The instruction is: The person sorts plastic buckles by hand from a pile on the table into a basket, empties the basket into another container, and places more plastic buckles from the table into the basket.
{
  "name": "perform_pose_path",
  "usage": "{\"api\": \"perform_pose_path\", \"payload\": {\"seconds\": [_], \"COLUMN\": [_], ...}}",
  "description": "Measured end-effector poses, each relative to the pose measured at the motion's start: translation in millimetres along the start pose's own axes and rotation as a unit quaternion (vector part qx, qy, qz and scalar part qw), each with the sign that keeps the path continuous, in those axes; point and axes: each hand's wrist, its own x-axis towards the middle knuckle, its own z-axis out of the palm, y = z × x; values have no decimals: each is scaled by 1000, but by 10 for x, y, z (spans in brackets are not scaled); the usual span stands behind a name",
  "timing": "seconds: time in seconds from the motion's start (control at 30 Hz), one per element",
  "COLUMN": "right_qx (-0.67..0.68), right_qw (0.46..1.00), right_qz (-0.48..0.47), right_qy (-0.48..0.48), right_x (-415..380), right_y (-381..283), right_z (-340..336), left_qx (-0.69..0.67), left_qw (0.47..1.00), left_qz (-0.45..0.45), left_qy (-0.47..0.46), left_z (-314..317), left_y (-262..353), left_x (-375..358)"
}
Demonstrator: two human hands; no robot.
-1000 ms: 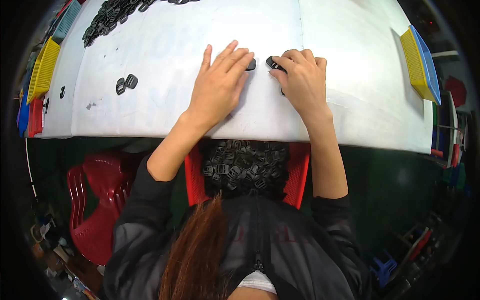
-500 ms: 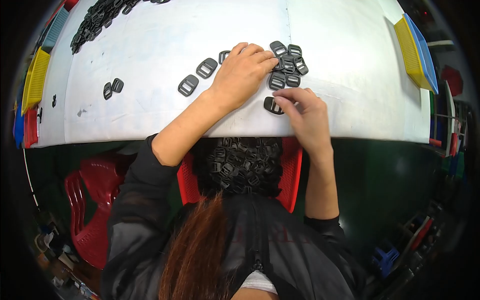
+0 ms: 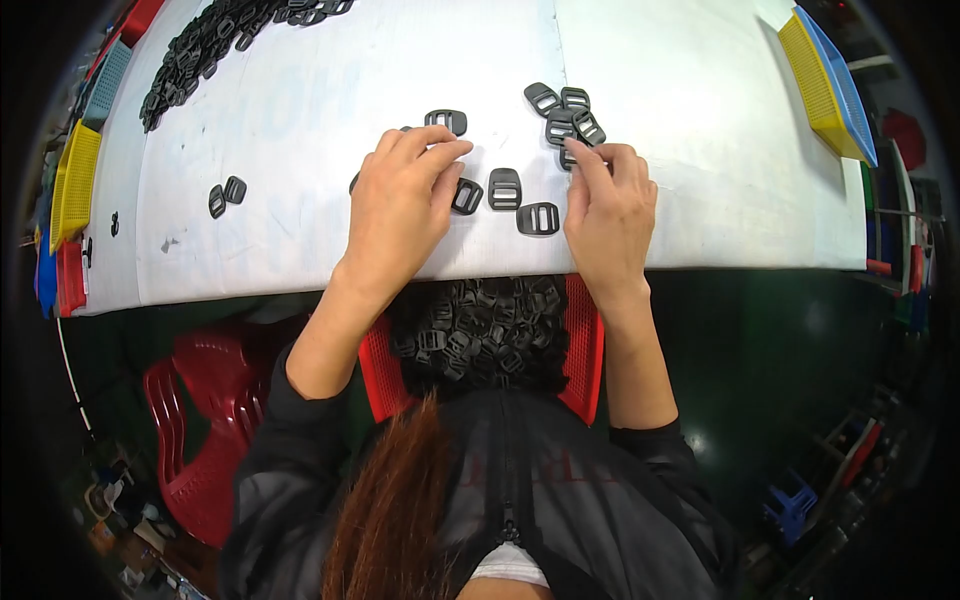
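My left hand [image 3: 400, 205] hovers low over the table, thumb and fingers apart. Its thumb is beside a black plastic strap buckle [image 3: 466, 196], and other buckles lie partly hidden behind the hand. My right hand [image 3: 612, 210] has its index finger and thumb closed around the edge of a black slide buckle [image 3: 567, 158], the lowest of a small cluster [image 3: 562, 125]. Between the hands, one buckle [image 3: 505, 189] lies upright in view and another buckle [image 3: 538, 219] lies sideways. One more buckle [image 3: 446, 122] sits beyond my left fingers.
A large heap of black buckles [image 3: 205, 50] covers the far left. Two small buckles [image 3: 227, 196] lie apart on the white table [image 3: 300, 230]. Yellow baskets [image 3: 75, 185] [image 3: 812, 85] flank the table. Below its edge, a red basket [image 3: 585, 345] holds many buckles against my body.
My left hand has moved left and nearer, uncovering buckles between the hands. My right hand has moved up to the cluster, leaving the near buckle, and the cluster now shows fewer pieces.
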Motion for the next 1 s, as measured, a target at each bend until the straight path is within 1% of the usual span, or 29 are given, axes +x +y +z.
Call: {"api": "perform_pose_path", "payload": {"seconds": [0.03,0.07,0.17,0.23,0.33,0.47,0.57,0.67,0.77,0.8,0.87,0.9,0.93,0.97,1.0], "right_qx": [-23,-29,-30,-9,32,58,81,137,175,160,285,345,380,292,200], "right_qw": [1000,999,999,999,999,998,996,989,984,987,952,921,874,925,963], "right_qz": [12,24,24,19,2,-17,-28,-46,-17,-33,111,181,293,237,177], "right_qy": [13,14,35,29,24,19,20,23,-9,2,-9,-15,-79,-50,-20], "right_x": [-5,-12,28,62,173,247,226,123,45,44,58,74,112,122,125], "right_y": [35,53,126,205,358,444,402,274,156,166,181,198,250,311,372], "right_z": [12,9,47,86,101,116,113,103,32,-1,-80,-128,-190,-183,-160], "left_qx": [-5,-8,-13,-13,26,3,-31,-11,30,13,-18,-48,-78,-107,-94], "left_qw": [1000,999,994,987,983,988,988,991,991,992,992,996,996,990,990], "left_qz": [6,34,110,158,181,153,148,131,129,127,122,67,12,-44,-58], "left_qy": [2,4,10,15,-11,-34,-9,-5,-21,-17,-6,-30,-53,-76,-90], "left_z": [30,71,310,519,698,656,598,494,463,462,461,417,336,266,242], "left_y": [-12,-3,96,163,148,90,141,225,232,212,159,165,189,204,189], "left_x": [16,60,270,417,541,518,407,307,240,242,256,274,315,346,387]}}
